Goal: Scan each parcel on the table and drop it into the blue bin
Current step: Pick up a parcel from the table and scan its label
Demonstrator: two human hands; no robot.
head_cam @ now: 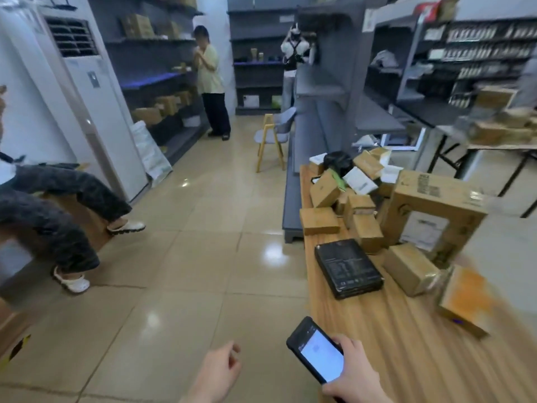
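Right hand (354,373) grips phone (316,351); left hand (216,373) loosely curled, empty.

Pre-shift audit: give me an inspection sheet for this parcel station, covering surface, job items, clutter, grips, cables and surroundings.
Surface: light wooden table, parcels piled along it.
Job's things: heap of small brown cardboard parcels, large brown cardboard box, flat black package; blue bin not seen.
Clutter: black plastic bag among the far parcels.
Grips: left hand empty, fingers loosely curled; right hand holds a black smartphone, screen lit.
Cables: nothing seen.
Surroundings: grey metal shelving, white floor-standing air conditioner, grey chair with yellow legs, standing person, seated person.
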